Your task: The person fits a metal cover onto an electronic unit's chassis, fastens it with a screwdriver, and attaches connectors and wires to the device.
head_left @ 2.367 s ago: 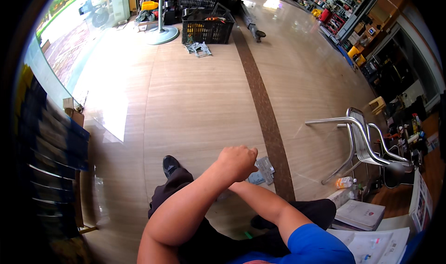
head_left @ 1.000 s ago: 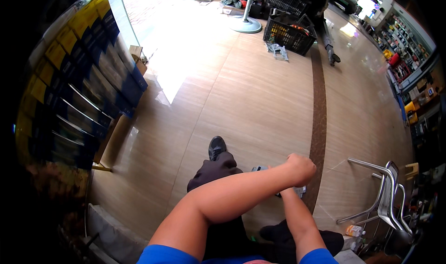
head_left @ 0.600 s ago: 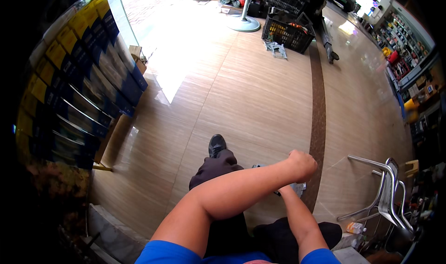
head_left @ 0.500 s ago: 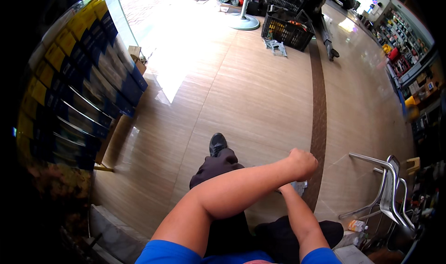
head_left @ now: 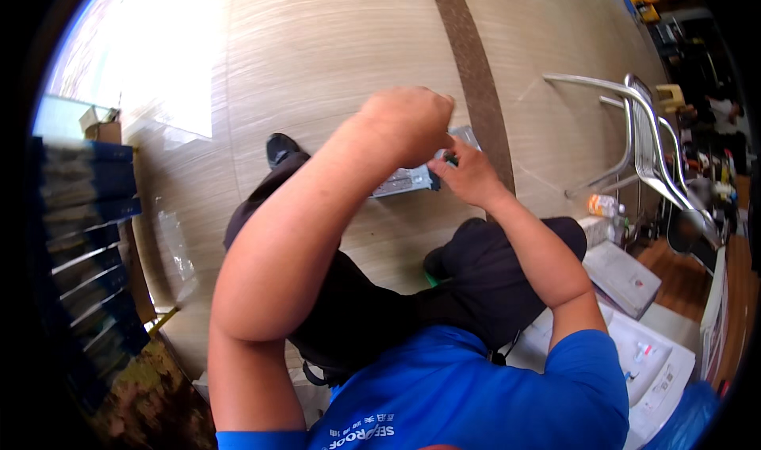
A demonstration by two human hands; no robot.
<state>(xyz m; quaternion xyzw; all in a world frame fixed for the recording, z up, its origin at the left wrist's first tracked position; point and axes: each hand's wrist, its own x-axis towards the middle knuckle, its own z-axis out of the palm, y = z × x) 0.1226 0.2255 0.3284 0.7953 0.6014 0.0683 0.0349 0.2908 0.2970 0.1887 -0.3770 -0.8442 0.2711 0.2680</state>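
Note:
Just above a grey metal unit with slots [head_left: 403, 182], my two hands work close together. My left hand [head_left: 408, 123] is closed, knuckles up, and whatever it holds is hidden beneath it. The fingers of my right hand [head_left: 474, 174] are bent in around something small and dark, only partly visible, at the unit's edge. Part of the unit lies behind my left wrist. A paler grey piece [head_left: 464, 138] shows past the hands, beside the dark floor strip; whether it belongs to the unit I cannot tell.
A metal-framed chair [head_left: 646, 133] stands at the right. Near its foot is an orange-labelled bottle [head_left: 602, 205]. White trays [head_left: 646, 363] lie at my lower right. On the left hangs a rack of blue packages [head_left: 83, 204], with clear plastic wrap [head_left: 174, 240] on the floor beside it.
The view has tipped down toward my lap, so the black crates are out of sight. Both hands appear higher in the picture, and more of the metal unit shows.

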